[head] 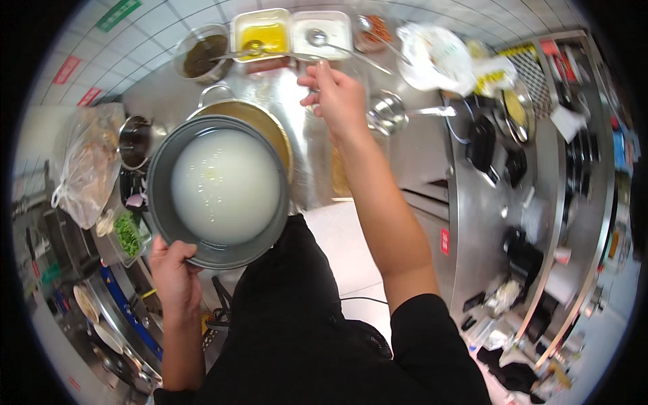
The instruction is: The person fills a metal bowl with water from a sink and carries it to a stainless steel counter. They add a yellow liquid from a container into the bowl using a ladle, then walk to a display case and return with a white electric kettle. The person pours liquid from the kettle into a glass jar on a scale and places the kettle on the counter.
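My left hand [174, 271] grips the near-left rim of a round grey metal pot [164, 212], thumb over the edge. Cloudy whitish liquid [225, 187] with a few small bubbles lies inside it. Partly hidden beneath the pot is a larger pot [281, 134] with a loop handle and brownish contents. My right hand [331, 93] reaches over the steel counter, fingers curled. Its fingertips meet the end of a thin metal spoon handle [291, 54] that crosses a white tub of yellow oil [273, 33]; whether they grip it I cannot tell.
Along the wall stand a tub of dark sauce [205, 55], a tub of white contents [329, 23] and a container of reddish bits [377, 33]. A steel ladle [387, 114] lies right of my forearm. Chopped greens [126, 233] and a plastic bag [88, 167] sit at left.
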`<state>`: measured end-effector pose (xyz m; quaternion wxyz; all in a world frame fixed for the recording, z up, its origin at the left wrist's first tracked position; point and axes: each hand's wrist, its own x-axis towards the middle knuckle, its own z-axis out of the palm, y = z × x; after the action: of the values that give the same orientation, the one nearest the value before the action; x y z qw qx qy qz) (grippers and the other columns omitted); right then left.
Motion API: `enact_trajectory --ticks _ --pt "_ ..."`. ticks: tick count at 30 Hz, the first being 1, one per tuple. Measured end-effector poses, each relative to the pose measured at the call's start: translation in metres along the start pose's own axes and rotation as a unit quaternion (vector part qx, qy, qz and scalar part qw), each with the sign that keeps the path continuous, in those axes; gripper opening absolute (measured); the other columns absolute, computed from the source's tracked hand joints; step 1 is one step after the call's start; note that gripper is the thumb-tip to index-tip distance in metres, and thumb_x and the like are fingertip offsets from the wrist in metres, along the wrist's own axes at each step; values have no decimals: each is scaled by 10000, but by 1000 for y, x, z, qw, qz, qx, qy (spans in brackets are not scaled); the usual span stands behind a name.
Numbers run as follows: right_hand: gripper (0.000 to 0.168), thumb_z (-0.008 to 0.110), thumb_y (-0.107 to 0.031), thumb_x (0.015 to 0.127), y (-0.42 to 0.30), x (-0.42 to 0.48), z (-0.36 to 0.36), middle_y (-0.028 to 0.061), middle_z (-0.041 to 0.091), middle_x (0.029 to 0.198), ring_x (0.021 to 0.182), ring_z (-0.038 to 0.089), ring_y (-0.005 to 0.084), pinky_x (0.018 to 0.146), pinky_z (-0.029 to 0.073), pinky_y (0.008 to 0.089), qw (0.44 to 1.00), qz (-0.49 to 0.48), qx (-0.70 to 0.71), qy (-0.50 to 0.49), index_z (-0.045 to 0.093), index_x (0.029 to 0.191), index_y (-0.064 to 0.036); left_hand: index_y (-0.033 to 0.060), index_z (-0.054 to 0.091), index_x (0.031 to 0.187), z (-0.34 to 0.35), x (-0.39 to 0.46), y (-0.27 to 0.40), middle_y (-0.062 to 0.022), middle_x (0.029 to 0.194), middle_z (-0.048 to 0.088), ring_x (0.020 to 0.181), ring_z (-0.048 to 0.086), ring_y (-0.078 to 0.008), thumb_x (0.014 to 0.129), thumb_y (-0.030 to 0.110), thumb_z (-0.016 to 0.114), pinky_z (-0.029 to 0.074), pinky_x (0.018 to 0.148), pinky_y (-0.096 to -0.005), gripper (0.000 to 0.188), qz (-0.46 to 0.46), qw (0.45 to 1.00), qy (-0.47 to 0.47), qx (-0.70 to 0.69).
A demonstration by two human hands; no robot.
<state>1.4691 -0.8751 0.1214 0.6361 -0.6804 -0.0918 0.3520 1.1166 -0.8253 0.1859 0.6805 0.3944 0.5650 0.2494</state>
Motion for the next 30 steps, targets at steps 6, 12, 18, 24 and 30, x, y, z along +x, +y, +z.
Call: enact_trajectory --ticks 6,12,18,24,30 --pt "286 562 -226 1087 72 -221 -159 97 731 959 742 666 131 597 507 256 996 -33 -25 75 666 1148 34 58 602 997 20 -56 3 -6 772 629 507 525 -76 827 -67 525 405 439 -223 224 33 998 -29 36" --pt "404 769 -274 903 188 -369 -340 154 756 1098 994 744 287 894 579 391 897 101 -373 214 698 1234 -54 48 600 933 44 -90 -31 -21 695 598 464 506 -115 796 -65 521 388 412 -237 195 18 979 -189 80" --pt "349 734 -221 912 234 -371 -516 173 766 1020 970 741 343 888 587 436 826 81 -430 356 703 1212 -46 15 612 1068 134 -168 -76 -68 914 662 727 655 -193 746 -54 533 540 539 -325 339 -63 962 -253 80" --pt "538 625 -140 934 209 -293 -699 183 563 1465 1258 606 370 1036 532 455 786 135 -456 395 526 1463 -152 -17 587 1234 225 -223 -156 -106 1102 679 1023 667 -265 705 -85 487 541 954 -391 543 -83 952 -282 85" --pt "588 582 -68 939 234 -211 -828 20 559 1469 1322 524 360 1033 537 438 720 23 -575 388 508 1492 -255 -25 579 1302 332 -315 -194 -159 1184 676 1083 667 -317 702 -75 491 547 993 -423 609 -105 952 -266 112"
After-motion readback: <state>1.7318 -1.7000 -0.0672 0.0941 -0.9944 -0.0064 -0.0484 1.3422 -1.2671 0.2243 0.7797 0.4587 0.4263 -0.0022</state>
